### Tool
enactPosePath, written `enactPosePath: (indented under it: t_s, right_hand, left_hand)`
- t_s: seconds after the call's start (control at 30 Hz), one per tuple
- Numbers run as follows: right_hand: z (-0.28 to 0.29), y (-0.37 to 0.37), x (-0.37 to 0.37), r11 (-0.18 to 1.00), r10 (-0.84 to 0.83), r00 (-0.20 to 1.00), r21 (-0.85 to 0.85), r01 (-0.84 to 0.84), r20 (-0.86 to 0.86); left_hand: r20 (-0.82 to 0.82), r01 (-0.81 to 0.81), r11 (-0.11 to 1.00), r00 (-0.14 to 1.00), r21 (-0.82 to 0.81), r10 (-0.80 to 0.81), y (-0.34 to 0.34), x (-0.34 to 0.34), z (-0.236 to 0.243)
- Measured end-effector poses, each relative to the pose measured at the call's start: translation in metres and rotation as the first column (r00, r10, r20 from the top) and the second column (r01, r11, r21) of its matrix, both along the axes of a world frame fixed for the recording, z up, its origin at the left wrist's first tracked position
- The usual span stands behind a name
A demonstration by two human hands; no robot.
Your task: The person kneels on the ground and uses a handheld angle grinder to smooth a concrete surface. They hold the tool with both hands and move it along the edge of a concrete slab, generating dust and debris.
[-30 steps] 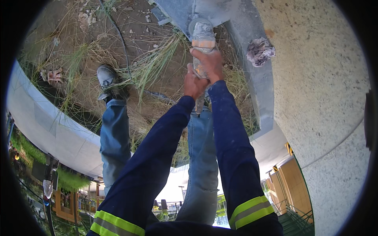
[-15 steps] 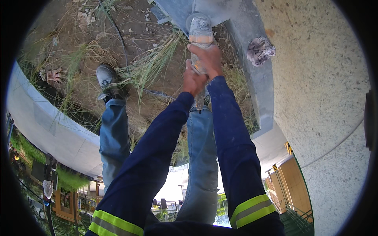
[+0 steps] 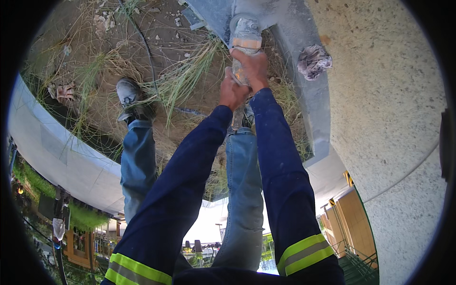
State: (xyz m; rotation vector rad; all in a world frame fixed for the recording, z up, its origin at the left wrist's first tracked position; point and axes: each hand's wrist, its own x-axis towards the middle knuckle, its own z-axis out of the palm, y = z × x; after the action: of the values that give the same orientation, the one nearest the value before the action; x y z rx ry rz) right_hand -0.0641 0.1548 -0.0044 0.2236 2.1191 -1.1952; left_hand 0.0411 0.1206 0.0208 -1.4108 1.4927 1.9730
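Note:
Both of my hands are wrapped round a dust-coated angle grinder (image 3: 247, 43). My right hand (image 3: 255, 69) grips the body just behind the orange band. Farther back and a little to the left, my left hand (image 3: 233, 90) is closed on the rear of the body. The grinder's round head lies against the grey concrete face (image 3: 216, 14) at the top, in a haze of dust. Whether the disc touches the surface there I cannot tell. The tail of the tool hangs down above my right leg.
A dark cable (image 3: 142, 38) runs over the soil among dry grass (image 3: 190, 71) and rubble. A crumpled cloth (image 3: 314, 62) lies on the grey ledge (image 3: 311, 102) at the right, beside a speckled wall (image 3: 384, 95). A pale curved curb (image 3: 61, 147) borders the soil at the left.
The grinder's head has shifted slightly to the right along the concrete, and my hands have moved a little with it. Both keep their grip.

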Motion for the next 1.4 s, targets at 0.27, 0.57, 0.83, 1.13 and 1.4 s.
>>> enactPosePath:
  t_s: [0.27,0.57,0.83,1.13,1.4]
  right_hand:
    - [0.017,-0.018,-0.002,0.999,0.037,0.996,-0.029,-0.035,0.083]
    - [0.004,-0.033,-0.012,0.996,-0.088,0.994,-0.017,0.089,0.058]
    - [0.014,-0.041,-0.014,0.990,0.144,0.989,0.000,-0.144,0.044]
    - [0.014,-0.038,-0.020,1.000,-0.008,1.000,-0.022,0.008,0.027]
    - [0.005,-0.042,-0.030,0.994,-0.095,0.995,-0.046,0.097,0.035]
  left_hand:
    - [-0.070,-0.112,0.994,0.991,0.014,0.113,0.002,0.010,-0.021]
    - [-0.142,-0.037,0.999,0.989,0.022,0.040,-0.025,-0.002,-0.029]
    - [-0.071,-0.170,0.985,0.983,-0.021,0.168,-0.017,-0.002,-0.023]
    - [-0.123,-0.041,0.997,0.992,-0.068,0.032,-0.026,-0.010,-0.023]
    - [-0.101,0.086,0.996,0.991,-0.009,-0.087,-0.043,-0.025,-0.028]
